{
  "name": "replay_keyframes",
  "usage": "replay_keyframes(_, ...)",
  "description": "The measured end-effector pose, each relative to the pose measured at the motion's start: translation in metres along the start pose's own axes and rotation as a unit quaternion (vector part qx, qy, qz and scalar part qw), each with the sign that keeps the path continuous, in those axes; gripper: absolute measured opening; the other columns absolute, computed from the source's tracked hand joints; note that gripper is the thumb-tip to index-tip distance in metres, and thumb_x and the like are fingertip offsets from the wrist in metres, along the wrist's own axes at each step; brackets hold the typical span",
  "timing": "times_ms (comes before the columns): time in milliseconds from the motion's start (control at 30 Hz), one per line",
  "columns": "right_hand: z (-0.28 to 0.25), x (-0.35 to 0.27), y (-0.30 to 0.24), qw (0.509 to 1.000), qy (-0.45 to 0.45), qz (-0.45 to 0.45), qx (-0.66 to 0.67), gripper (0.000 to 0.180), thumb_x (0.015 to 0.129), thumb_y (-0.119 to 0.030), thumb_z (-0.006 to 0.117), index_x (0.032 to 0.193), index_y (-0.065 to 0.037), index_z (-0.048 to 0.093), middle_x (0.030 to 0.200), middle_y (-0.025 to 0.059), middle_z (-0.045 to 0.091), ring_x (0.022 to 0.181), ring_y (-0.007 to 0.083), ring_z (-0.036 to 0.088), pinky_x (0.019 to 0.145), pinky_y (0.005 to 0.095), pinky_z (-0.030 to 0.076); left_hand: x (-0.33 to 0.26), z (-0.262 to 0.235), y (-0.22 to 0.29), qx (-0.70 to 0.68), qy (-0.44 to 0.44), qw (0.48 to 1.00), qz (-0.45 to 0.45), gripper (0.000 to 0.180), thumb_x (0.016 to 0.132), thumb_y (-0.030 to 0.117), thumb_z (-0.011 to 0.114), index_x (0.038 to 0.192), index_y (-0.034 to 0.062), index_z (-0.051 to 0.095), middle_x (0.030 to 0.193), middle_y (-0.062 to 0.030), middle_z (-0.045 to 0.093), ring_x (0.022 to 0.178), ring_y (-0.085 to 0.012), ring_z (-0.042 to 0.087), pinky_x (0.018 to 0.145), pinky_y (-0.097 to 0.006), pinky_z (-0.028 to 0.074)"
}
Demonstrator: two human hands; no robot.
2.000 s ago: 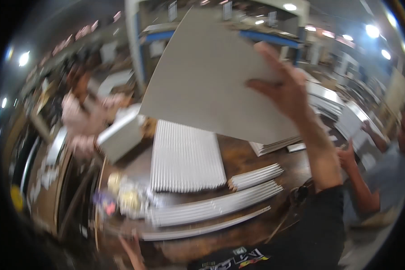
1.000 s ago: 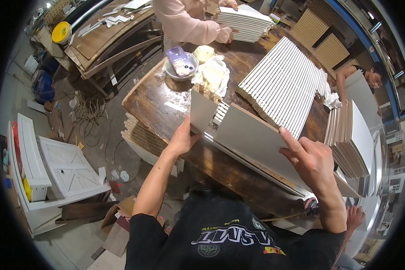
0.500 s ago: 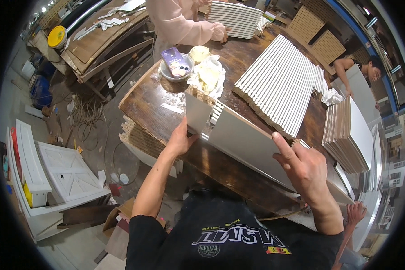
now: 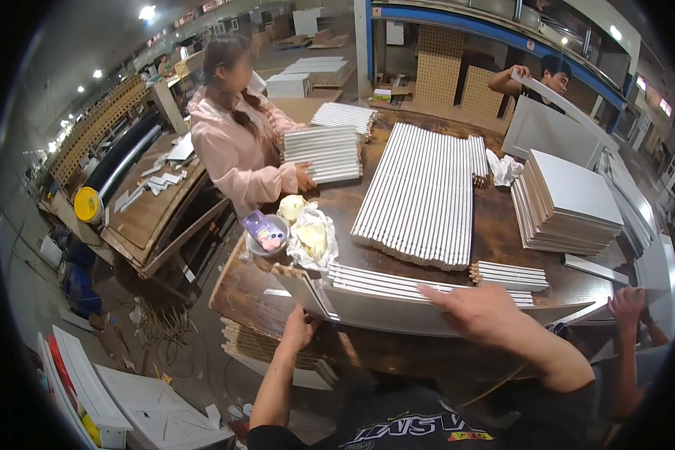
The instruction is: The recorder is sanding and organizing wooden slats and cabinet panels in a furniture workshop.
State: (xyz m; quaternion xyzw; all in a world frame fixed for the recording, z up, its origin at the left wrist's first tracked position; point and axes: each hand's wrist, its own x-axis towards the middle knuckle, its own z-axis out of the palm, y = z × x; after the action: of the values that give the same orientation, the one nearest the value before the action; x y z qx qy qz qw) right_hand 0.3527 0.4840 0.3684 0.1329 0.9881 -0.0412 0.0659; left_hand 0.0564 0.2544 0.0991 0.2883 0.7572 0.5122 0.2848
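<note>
My left hand [image 4: 300,330] is closed on the lower edge of a short white panel [image 4: 304,291], which stands on edge near the table's front left. Joined to it at a corner, or butted against it, is a long white panel [image 4: 397,311] running to the right along the front edge. My right hand [image 4: 476,315] grips the long panel's upper edge, its index finger stretched out along it; the other fingers are partly hidden. Right behind the long panel lie several narrow white strips [image 4: 382,281]. Farther back is a large row of white strips [image 4: 420,195] laid side by side.
A co-worker in a pink top [image 4: 232,150] handles a bundle of white strips [image 4: 324,155]. A phone [image 4: 264,231] rests on a bowl beside crumpled wrapping [image 4: 313,238]. At right stands a panel stack [image 4: 570,202]; another person lifts a panel [image 4: 551,135], and other hands [image 4: 628,304] show nearby.
My view has tilted up, showing more of the room. My right hand still grips the long panel, my left the short one. The co-worker's bundle of strips is now tilted up.
</note>
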Motion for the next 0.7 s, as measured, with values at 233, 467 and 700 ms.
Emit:
replay_keyframes(233, 0.024, -0.083, 0.080, 0.977, 0.167, 0.127, 0.044, 0.036, 0.071, -0.018, 0.086, 0.105, -0.016, 0.073, 0.087, 0.0079, 0.073, 0.077, 0.0320, 0.071, 0.067, 0.0414, 0.055, 0.003, -0.013, 0.004, 0.139, -0.020, 0.987, 0.074, 0.040, 0.090, 0.005, 0.072, 0.126, 0.0038, 0.056, 0.108, -0.0260, 0.070, 0.108, -0.0479, 0.064, 0.088, -0.047, 0.053)
replay_keyframes(467, 0.031, -0.077, 0.070, 0.965, 0.212, 0.149, 0.032, 0.025, 0.067, -0.019, 0.089, 0.076, -0.010, 0.066, 0.072, 0.0071, 0.067, 0.064, 0.0325, 0.063, 0.061, 0.0415, 0.046, 0.012, -0.008, 0.003, 0.199, 0.005, 0.978, 0.060, 0.034, 0.089, 0.006, 0.073, 0.120, 0.0020, 0.058, 0.107, -0.0248, 0.071, 0.106, -0.0471, 0.065, 0.087, -0.048, 0.054)
replay_keyframes(700, 0.026, -0.083, 0.081, 0.974, 0.174, 0.131, 0.054, 0.026, 0.068, -0.013, 0.086, 0.087, -0.011, 0.068, 0.083, 0.0076, 0.070, 0.076, 0.0309, 0.069, 0.067, 0.0418, 0.052, 0.012, -0.008, -0.014, 0.145, 0.006, 0.988, 0.052, 0.030, 0.090, 0.008, 0.074, 0.115, -0.0014, 0.058, 0.104, -0.0248, 0.073, 0.102, -0.0434, 0.070, 0.085, -0.045, 0.056)
